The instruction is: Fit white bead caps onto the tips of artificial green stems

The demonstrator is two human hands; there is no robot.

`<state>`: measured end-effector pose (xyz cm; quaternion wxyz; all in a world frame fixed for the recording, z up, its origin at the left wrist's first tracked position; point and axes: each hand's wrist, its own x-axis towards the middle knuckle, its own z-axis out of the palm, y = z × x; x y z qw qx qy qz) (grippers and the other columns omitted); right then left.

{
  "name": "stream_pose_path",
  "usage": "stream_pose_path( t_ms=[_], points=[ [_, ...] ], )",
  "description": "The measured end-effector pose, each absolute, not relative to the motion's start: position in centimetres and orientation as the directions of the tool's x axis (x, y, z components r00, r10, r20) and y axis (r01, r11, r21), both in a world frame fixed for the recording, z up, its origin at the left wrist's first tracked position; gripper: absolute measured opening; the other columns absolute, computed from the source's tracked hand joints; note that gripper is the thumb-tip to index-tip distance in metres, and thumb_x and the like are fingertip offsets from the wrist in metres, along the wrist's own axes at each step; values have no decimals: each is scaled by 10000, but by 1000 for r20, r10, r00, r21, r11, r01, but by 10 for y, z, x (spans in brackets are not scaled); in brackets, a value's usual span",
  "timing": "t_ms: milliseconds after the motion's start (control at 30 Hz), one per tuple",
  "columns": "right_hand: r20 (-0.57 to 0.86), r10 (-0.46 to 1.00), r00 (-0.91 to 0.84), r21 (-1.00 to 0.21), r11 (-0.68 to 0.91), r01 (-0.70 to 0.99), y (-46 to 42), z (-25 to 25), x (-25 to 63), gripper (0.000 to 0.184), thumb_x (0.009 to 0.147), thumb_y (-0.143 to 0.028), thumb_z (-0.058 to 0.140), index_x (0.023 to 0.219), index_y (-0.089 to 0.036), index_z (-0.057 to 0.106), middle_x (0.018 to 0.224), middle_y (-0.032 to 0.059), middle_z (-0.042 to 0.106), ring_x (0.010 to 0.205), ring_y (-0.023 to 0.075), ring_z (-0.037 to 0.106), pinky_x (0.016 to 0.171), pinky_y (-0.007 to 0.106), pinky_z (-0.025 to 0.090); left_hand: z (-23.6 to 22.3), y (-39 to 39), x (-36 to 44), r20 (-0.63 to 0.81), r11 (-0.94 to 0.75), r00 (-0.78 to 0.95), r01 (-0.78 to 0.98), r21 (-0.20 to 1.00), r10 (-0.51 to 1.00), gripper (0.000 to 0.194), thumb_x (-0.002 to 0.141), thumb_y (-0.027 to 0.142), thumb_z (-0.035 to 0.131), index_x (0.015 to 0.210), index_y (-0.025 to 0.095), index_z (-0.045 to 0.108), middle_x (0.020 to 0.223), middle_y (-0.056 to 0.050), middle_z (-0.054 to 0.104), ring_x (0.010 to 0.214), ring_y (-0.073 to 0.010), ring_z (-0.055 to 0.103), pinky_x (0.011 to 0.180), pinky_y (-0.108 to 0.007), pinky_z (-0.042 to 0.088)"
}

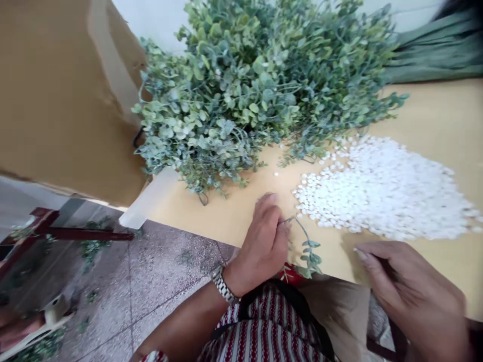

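Observation:
My left hand (266, 241), with a metal watch on its wrist, is closed around the thin stem of a green leafy sprig (311, 259). The sprig looks artificial and its leaves hang down past the table's near edge. To the right, my right hand (415, 291) is closed, thumb and forefinger pinched together at the near side of a pile of small white round pieces (392, 191). A pale spot shows at the fingertips, but whether it is a white piece or a nail I cannot make out. The other fingers are curled underneath and partly hidden.
A large heap of leafy green stems (256, 90) lies along the back of the yellowish table (211, 216). At the left stands a cardboard box (56, 90) with tape. Green cloth (437, 55) is at the far right. Leaf scraps (92, 246) lie on the tiled floor.

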<state>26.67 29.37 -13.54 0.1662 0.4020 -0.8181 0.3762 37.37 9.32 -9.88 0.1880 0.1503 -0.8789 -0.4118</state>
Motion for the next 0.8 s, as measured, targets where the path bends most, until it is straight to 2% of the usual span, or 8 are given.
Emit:
stream_pose_path(
  t_ms=[100, 267, 367, 433, 567, 667, 733, 800],
  points=[
    [564, -577, -591, -499, 332, -800, 293, -134, 265, 99, 809, -149, 612, 881, -212, 635, 780, 31, 668, 702, 170, 639, 676, 304, 501, -99, 101, 346, 264, 521, -898, 46, 852, -353, 192, 857, 98, 438, 699, 202, 404, 1064, -117, 567, 1231, -239, 454, 1044, -436, 380],
    [526, -526, -668, -652, 256, -714, 293, -129, 265, 103, 821, -118, 588, 873, -201, 618, 787, 26, 624, 727, 158, 596, 673, 298, 474, -89, 112, 334, 372, 404, -759, 156, 901, -535, 175, 811, 108, 562, 676, 186, 482, 1108, -97, 551, 1211, -239, 441, 1082, -466, 278],
    [513, -406, -756, -793, 112, -599, 293, -118, 269, 125, 815, -108, 596, 871, -213, 632, 792, 24, 601, 749, 165, 581, 662, 301, 466, -85, 118, 344, 382, 315, -736, 237, 919, -559, 145, 810, 118, 599, 696, 185, 539, 1052, -75, 565, 1122, -219, 492, 1022, -416, 339],
    [504, -378, -777, -843, -21, -537, 293, -107, 273, 127, 818, -113, 596, 857, -225, 643, 866, 36, 613, 843, 182, 588, 703, 310, 474, -83, 124, 350, 351, 187, -759, 298, 936, -549, 120, 813, 120, 614, 720, 188, 579, 979, -54, 576, 1025, -190, 535, 933, -349, 410],
    [479, -560, -676, -846, -89, -526, 290, -87, 283, 152, 821, -98, 596, 869, -232, 651, 1162, 54, 596, 1069, 200, 546, 846, 332, 464, -79, 141, 352, 219, -184, -819, 363, 913, -530, 81, 801, 160, 654, 726, 185, 637, 836, -26, 606, 846, -136, 577, 784, -257, 480],
    [468, -608, -642, -848, -102, -521, 289, -82, 288, 172, 826, -78, 582, 895, -227, 633, 1073, 50, 613, 1026, 181, 561, 825, 313, 468, -76, 150, 350, 58, -435, -885, 284, 855, -463, 84, 781, 184, 680, 712, 181, 632, 786, -12, 634, 768, -118, 601, 720, -236, 513],
    [455, -584, -673, -872, -138, -470, 292, -84, 288, 154, 839, -90, 567, 897, -224, 618, 974, 41, 608, 959, 169, 569, 796, 304, 474, -76, 152, 350, 13, -494, -917, 227, 839, -399, 93, 769, 174, 687, 714, 177, 611, 772, -8, 649, 734, -113, 620, 710, -235, 529],
    [423, -585, -692, -897, -163, -411, 298, -84, 286, 121, 856, -117, 551, 892, -218, 607, 941, 40, 594, 930, 162, 565, 780, 296, 475, -77, 150, 353, 8, -481, -942, 178, 859, -334, 108, 767, 146, 679, 810, 198, 595, 806, -5, 661, 712, -116, 643, 708, -252, 544]
  ],
)
